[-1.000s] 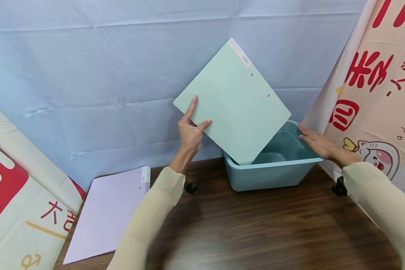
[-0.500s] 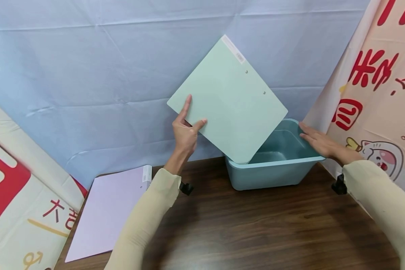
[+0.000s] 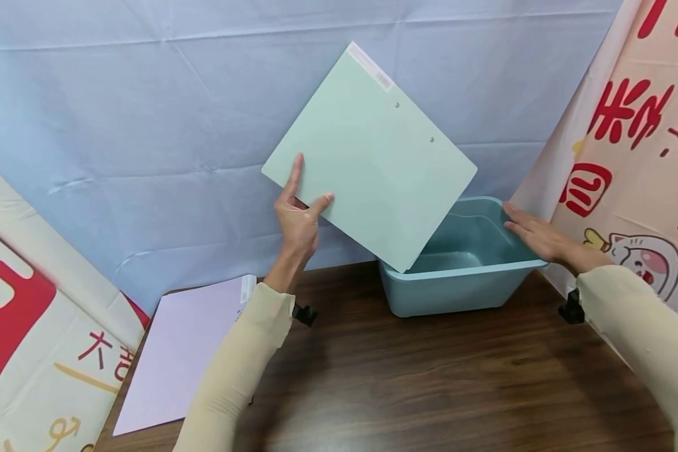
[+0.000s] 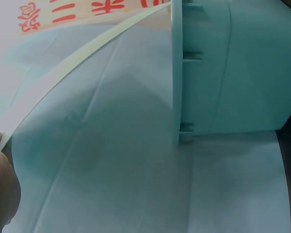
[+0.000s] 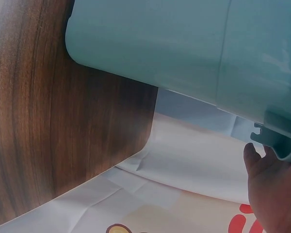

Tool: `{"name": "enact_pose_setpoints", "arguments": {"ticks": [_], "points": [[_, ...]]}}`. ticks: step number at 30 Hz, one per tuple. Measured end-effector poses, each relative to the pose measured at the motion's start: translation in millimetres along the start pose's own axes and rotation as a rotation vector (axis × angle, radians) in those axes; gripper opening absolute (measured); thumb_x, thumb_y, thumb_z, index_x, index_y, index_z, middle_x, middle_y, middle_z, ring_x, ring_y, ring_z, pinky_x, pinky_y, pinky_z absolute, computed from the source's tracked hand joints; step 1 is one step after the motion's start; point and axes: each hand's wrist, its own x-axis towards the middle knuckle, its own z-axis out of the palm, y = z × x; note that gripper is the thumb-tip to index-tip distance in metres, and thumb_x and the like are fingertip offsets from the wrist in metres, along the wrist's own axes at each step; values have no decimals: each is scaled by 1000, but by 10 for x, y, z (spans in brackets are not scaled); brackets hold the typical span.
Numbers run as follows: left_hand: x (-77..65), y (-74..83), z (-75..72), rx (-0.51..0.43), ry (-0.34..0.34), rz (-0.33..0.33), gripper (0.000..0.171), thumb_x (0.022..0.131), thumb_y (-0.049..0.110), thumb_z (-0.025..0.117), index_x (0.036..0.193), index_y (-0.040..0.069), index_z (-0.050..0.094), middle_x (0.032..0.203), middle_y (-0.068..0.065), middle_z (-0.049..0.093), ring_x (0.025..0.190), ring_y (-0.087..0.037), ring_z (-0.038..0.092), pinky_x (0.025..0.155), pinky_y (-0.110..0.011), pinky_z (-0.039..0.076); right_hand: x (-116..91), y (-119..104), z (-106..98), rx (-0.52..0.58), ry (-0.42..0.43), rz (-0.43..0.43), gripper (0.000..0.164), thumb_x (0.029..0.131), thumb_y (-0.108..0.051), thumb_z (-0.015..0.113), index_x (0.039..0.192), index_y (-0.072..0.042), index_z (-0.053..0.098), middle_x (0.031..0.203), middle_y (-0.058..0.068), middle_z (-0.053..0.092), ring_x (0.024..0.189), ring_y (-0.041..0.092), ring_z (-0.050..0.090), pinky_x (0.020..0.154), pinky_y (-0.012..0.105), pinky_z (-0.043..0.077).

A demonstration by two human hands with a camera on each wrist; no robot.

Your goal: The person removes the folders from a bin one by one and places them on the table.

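Observation:
My left hand (image 3: 299, 226) grips the lower left edge of a pale green file folder (image 3: 373, 163), thumb and one finger showing on its near face. The folder is tilted, with a barcode label along its top corner and two rivets. Its lowest corner overlaps the left front rim of a blue-green plastic bin (image 3: 457, 292). In the left wrist view the folder (image 4: 63, 68) appears edge-on, running from my fingers up to the bin's rim. My right hand (image 3: 537, 238) rests on the bin's right rim, fingers extended; the right wrist view shows the hand (image 5: 276, 194) at that rim.
A lilac folder (image 3: 181, 351) lies flat at the left of the dark wooden table (image 3: 429, 376), partly behind my left sleeve. A pale blue cloth (image 3: 147, 138) hangs behind the table, and printed cloths stand at both sides.
My left hand has moved left with the green folder, whose top corner has risen and whose bottom corner has shifted from inside the bin to its left front rim. The right hand stays at the rim.

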Motion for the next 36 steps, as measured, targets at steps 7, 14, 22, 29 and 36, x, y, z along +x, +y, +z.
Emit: {"name": "enact_pose_setpoints", "arguments": {"ticks": [7,14,22,29,36], "points": [[37,72,-106,-11,15,22,95,79,-34,68,160,8,45,163,3,50,136,-23,59,97,-31,59,15,7,-11,3,0,-8,70,117,-35,32,168,-3,-4,173,30,-2,157,56,0,121,78,3],[72,161,-224,-30,39,39,94,78,-36,67,160,4,44,163,1,50,135,-24,59,99,-33,58,20,22,-14,13,5,-23,71,117,-33,34,168,-3,-4,173,31,-2,157,57,0,121,78,3],[103,335,-363,-42,45,42,97,76,-37,66,160,7,44,163,5,49,135,-23,59,94,-32,61,12,37,-24,21,0,-26,71,116,-33,35,168,-3,-4,173,31,-3,157,57,-1,121,78,2],[123,507,-499,-26,73,21,99,75,-38,66,160,9,46,162,1,51,127,-21,62,88,-30,62,23,48,-25,2,3,-27,71,116,-32,34,168,-2,-3,173,31,-2,157,56,-1,121,78,2],[141,704,-655,-36,60,23,99,76,-40,61,161,8,44,162,-3,50,127,-24,63,87,-31,63,49,57,-14,4,17,-48,69,117,-31,33,168,-1,0,173,31,0,158,55,1,123,75,3]]}}
